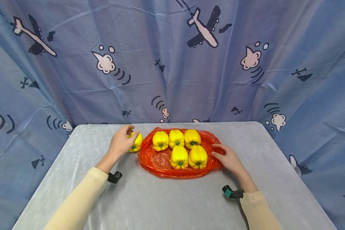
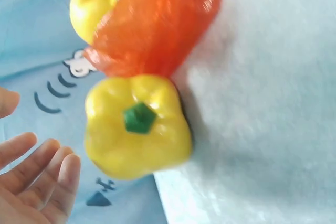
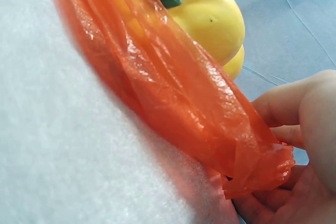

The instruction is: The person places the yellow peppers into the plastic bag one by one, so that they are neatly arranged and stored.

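Observation:
A red plastic bag point(image 1: 158, 161) lies spread on the table with its mouth facing up. Inside it stand several yellow bell peppers point(image 1: 179, 157), their green stems toward me. Just outside the bag's left edge is another yellow bell pepper point(image 2: 137, 140). My left hand point(image 1: 123, 140) is beside that pepper, partly covering it in the head view; in the left wrist view its loosely bent fingers point(image 2: 67, 177) are apart from it. At the bag's right end, my right hand point(image 1: 230, 159) holds the edge, with bunched plastic between thumb and fingers in the right wrist view.
The table point(image 1: 172, 204) has a pale grey cover. Behind it and at its sides hangs a blue curtain point(image 1: 143, 57) printed with planes and clouds. A dark wrist strap device point(image 1: 233, 192) sits on the right wrist, another device point(image 1: 115, 177) on the left.

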`<state>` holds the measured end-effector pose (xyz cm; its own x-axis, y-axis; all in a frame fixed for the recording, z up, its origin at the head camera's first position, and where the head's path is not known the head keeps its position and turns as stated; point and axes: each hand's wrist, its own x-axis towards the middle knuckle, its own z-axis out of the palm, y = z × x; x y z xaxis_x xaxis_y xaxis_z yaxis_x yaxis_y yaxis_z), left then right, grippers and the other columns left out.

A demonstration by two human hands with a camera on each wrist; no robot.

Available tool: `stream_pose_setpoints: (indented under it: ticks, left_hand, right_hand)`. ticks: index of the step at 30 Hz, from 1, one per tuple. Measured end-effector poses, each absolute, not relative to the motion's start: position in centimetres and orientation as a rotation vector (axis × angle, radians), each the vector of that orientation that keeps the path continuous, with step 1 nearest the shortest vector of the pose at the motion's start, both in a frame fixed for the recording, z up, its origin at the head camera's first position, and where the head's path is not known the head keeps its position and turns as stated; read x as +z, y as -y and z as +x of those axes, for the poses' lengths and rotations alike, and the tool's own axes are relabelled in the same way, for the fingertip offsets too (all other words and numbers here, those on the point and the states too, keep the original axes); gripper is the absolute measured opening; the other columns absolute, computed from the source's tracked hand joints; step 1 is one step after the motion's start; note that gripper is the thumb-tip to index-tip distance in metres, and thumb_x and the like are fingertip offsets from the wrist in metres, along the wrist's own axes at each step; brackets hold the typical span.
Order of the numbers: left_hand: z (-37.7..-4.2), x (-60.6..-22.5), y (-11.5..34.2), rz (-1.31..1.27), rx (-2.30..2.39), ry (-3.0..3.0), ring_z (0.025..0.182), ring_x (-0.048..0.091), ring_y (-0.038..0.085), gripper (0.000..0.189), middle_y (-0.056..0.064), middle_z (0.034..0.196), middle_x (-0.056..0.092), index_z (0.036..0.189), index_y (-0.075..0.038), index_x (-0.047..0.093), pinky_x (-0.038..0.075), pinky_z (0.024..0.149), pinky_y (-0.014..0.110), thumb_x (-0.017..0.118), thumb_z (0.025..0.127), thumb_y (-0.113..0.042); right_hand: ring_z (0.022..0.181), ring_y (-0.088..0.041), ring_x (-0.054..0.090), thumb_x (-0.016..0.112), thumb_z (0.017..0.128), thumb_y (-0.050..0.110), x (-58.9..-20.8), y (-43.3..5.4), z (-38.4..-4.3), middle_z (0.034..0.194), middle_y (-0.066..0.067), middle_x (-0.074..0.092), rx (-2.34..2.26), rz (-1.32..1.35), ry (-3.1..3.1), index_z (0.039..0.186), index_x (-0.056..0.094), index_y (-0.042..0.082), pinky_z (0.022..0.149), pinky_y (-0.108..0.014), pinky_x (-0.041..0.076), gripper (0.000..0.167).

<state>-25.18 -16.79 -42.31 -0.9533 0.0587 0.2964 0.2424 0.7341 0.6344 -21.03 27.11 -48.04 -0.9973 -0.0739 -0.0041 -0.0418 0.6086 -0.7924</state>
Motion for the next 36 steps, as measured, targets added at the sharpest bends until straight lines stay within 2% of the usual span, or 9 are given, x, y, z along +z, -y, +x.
stream_pose_setpoints:
  ticks: [12,18,26,36]
  left_hand:
    - [-26.2,-43.8,18.4,-0.119,-1.024,2.726,0.11,0.06,0.038,0.05,0.022,0.122,0.063,0.127,-0.001,0.061,0.048,0.094,0.053,0.065,0.098,-0.041]
    - [-26.5,-45.0,18.6,-0.065,-1.034,2.813,0.114,0.058,0.04,0.064,0.024,0.126,0.06,0.135,0.0,0.056,0.047,0.095,0.055,0.064,0.096,-0.05]
    - [-26.7,-46.5,18.6,-0.051,-1.107,2.884,0.122,0.052,0.04,0.073,0.025,0.135,0.053,0.147,-0.005,0.048,0.042,0.103,0.057,0.062,0.096,-0.055]
    - [-26.3,-46.7,18.7,-0.12,-1.114,2.944,0.123,0.05,0.041,0.076,0.025,0.145,0.043,0.157,-0.01,0.036,0.042,0.102,0.059,0.06,0.097,-0.051]
  right_hand:
    - [0.144,-0.048,0.032,0.064,0.101,0.024,-47.9,-27.1,-21.0,0.151,-0.029,0.044,-1.369,-0.095,-2.78,0.141,0.056,0.003,0.116,-0.066,0.022,0.046]
    - [0.144,-0.048,0.031,0.064,0.101,0.023,-47.9,-27.1,-20.9,0.151,-0.028,0.044,-1.375,-0.096,-2.777,0.141,0.056,0.003,0.116,-0.066,0.022,0.046]
    - [0.144,-0.048,0.032,0.064,0.101,0.023,-48.0,-27.1,-20.9,0.151,-0.028,0.044,-1.386,-0.098,-2.775,0.141,0.056,0.002,0.116,-0.066,0.022,0.046]
    - [0.144,-0.047,0.032,0.064,0.101,0.024,-48.0,-27.1,-21.0,0.151,-0.028,0.045,-1.384,-0.102,-2.778,0.141,0.056,0.003,0.116,-0.066,0.022,0.045]
